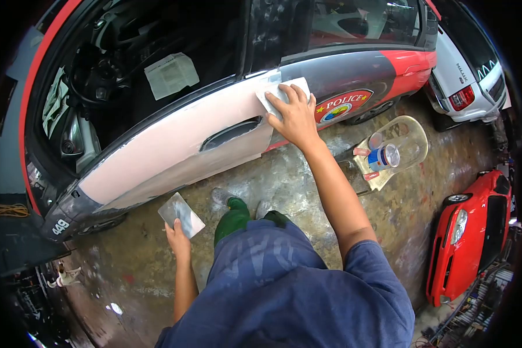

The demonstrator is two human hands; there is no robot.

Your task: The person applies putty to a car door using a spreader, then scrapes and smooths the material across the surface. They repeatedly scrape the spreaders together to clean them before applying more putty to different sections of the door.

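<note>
Blue shirt (284, 290) fills the foreground; beyond it stands a car door (174, 151) coated in pale filler. Right hand (296, 113) — fingers spread — presses a sanding sheet (267, 95) flat against the door; left hand (177, 235) pinches a metal plate (181, 213) — lower, well apart.

Single head cam, fisheye — looks steeply down past wearer's torso (284, 290), close on car door (174, 148) upper frame — floor (139, 261) below.
</note>
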